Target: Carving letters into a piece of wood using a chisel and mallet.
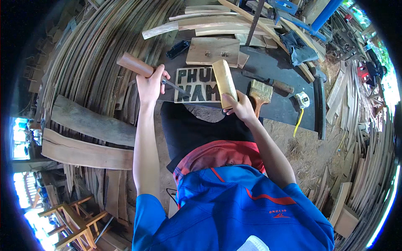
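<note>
My left hand (pixel 150 85) is closed around a chisel with a thick brown wooden handle (pixel 135 65). Its thin metal blade slants down to the right, the tip over or on a small wooden board with large dark letters (pixel 197 98); contact is unclear. In my right hand (pixel 241 107) is a pale yellowish wooden block (pixel 225 80), gripped at its near end and covering the board's right part. Close to that hand lies a wide flat brush (pixel 261 93). Beyond the brush rests a wooden-handled tool with a dark blade (pixel 281 86).
The dark tabletop (pixel 310 118) also bears a tape measure (pixel 302 100) with its yellow tape out, a plain wooden board (pixel 212 50), a small dark object (pixel 178 49) and a dark cloth (pixel 298 48). Blue clamps (pixel 324 19) stand far right. Stacked planks (pixel 96 46) fill the left.
</note>
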Demonstrator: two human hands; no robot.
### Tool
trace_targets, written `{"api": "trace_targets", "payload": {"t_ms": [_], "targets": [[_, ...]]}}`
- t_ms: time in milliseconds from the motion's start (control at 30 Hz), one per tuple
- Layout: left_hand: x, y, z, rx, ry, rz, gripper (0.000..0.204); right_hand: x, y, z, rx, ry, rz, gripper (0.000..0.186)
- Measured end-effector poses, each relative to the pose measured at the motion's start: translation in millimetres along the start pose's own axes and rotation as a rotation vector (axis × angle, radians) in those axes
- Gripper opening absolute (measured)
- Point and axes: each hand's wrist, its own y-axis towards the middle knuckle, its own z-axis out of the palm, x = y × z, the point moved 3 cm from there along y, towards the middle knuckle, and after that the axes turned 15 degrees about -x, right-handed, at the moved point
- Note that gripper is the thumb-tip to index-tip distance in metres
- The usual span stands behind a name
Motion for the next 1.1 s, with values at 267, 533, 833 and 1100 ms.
{"api": "trace_targets", "payload": {"t_ms": [267, 533, 833, 1100], "targets": [[-4, 3, 7, 0.177, 0.029, 0.046, 0.024, -2, 2, 0, -0.003, 0.0, -0.007, 0.041], [-7, 4, 19, 0.339, 0.11, 0.103, 0.022, 0, 3, 1, -0.003, -0.022, -0.029, 0.043], [-12, 6, 35, 0.337, 0.238, 0.176, 0.024, -7, 5, -3, -0.013, -0.077, -0.036, 0.047], [-8, 9, 36, 0.309, 0.175, 0.119, 0.028, -1, 3, -2, 0.0, -0.057, -0.045, 0.048]]}}
